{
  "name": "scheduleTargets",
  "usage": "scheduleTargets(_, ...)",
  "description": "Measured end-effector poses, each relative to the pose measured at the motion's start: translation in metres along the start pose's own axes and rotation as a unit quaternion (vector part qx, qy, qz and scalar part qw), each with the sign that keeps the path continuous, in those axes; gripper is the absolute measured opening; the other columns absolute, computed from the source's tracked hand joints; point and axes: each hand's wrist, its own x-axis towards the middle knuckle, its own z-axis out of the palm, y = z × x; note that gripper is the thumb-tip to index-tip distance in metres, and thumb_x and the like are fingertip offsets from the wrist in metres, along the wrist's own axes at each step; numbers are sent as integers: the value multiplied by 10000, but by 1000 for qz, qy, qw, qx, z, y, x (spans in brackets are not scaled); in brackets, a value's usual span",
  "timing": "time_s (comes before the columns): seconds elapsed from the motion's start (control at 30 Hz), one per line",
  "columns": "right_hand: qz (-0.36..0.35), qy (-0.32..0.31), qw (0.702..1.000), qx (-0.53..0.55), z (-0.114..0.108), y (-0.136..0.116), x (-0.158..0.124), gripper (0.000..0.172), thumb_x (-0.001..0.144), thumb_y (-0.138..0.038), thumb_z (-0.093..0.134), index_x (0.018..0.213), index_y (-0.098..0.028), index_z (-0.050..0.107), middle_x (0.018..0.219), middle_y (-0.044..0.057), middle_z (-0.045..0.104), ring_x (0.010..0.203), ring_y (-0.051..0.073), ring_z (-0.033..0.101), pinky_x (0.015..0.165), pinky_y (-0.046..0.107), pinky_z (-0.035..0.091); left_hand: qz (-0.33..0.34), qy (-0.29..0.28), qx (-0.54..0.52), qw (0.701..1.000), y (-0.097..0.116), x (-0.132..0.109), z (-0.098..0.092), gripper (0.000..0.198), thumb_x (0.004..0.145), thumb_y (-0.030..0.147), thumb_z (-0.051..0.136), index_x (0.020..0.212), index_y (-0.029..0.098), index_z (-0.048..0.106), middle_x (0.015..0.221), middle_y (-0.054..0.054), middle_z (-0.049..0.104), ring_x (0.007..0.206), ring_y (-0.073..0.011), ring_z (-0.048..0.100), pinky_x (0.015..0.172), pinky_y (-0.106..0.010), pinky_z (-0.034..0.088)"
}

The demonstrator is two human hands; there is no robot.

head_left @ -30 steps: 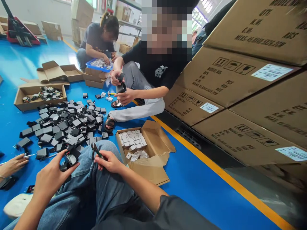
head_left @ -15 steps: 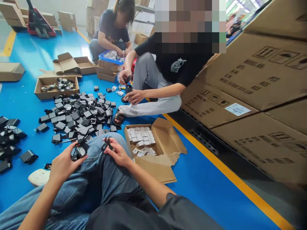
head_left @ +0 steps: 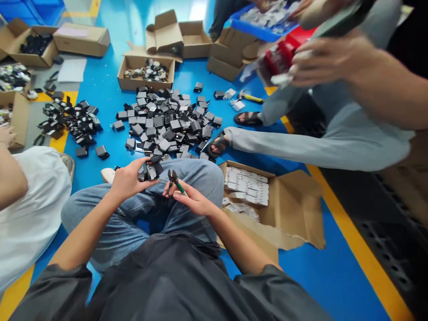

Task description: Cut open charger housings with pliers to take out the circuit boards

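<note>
One small black boxy plastic unit [head_left: 151,170] held over blue denim legs [head_left: 200,173], pinched btwn thumb & fingers of L hand [head_left: 128,181]; R hand [head_left: 194,199] curls fingers round green-handled metal cutters [head_left: 179,185], just R of unit. Pile of dark-grey boxy units [head_left: 167,125] ahead on blue floor [head_left: 107,82].

A factory or workshop floor here, glossy blue paint [head_left: 347,285], yellow marking line [head_left: 356,243], black casings heaped in bulk [head_left: 167,120], open cartons of parts [head_left: 296,200], co-workers seated around
</note>
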Motion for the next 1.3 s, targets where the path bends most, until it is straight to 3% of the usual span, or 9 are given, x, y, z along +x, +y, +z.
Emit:
scheduleTargets(0.17, -14, -10, 966, -259, 1, -21, 8, 219, 940, -249, 421, 1077, -166, 570, 1113, 109, 500, 987, 176, 523, 906, 335, 454, 11, 0, 87, 996, -1, -16, -16, 671, 828, 637, 534, 1335, 198, 500, 1296, -97, 631, 996, -254, 676, 689, -283, 471)
scheduleTargets(0.33, 28, -17, 887, -460, 4, -38, 12, 294, 896, -208, 462, 1168, -167, 567, 1151, 122, 496, 992, 211, 506, 890, 352, 428, 0, -39, 178, 983, 3, -25, -29, 662, 855, 624, 489, 1378, 219, 459, 1305, -123, 611, 917, -269, 678, 682, -314, 443)
scheduleTargets(0.43, 52, -40, 850, -523, 6, -44, 15, 280, 900, -243, 479, 1153, -176, 580, 1157, 121, 500, 975, 217, 496, 853, 348, 410, 8, -65, 205, 977, 7, -28, -33, 654, 869, 611, 471, 1386, 212, 440, 1273, -137, 619, 927, -274, 668, 688, -328, 438)
scheduleTargets(0.6, 86, -83, 812, -571, 9, -55, 22, 241, 911, -290, 482, 1105, -176, 568, 1126, 127, 524, 973, 243, 511, 790, 342, 395, 40, -94, 241, 965, 10, -28, -39, 589, 902, 526, 471, 1371, 172, 441, 1233, -133, 634, 894, -280, 667, 665, -346, 429)
scheduleTargets(0.87, 141, -120, 818, -545, 10, -51, 34, 354, 860, -267, 510, 1182, -125, 469, 1035, 128, 627, 930, 263, 602, 731, 333, 430, 79, -177, 289, 937, 16, -28, -33, 534, 875, 301, 518, 1370, 117, 440, 1095, -181, 629, 886, -287, 646, 690, -352, 444)
scheduleTargets(1.1, 169, -168, 830, -505, 14, -19, 37, 245, 870, -288, 463, 1025, -154, 596, 1048, 120, 672, 944, 264, 653, 732, 325, 468, 61, -208, 268, 939, 14, -36, -11, 477, 877, 223, 444, 1318, 46, 484, 1015, -215, 637, 834, -312, 661, 644, -366, 457)
scheduleTargets(1.3, 178, -173, 830, -499, 22, -13, 37, 277, 856, -298, 470, 1041, -150, 614, 1097, 132, 676, 954, 274, 665, 722, 335, 493, 80, -235, 289, 925, 13, -43, 4, 461, 872, 178, 445, 1292, -4, 493, 1001, -231, 644, 821, -303, 669, 656, -356, 465)
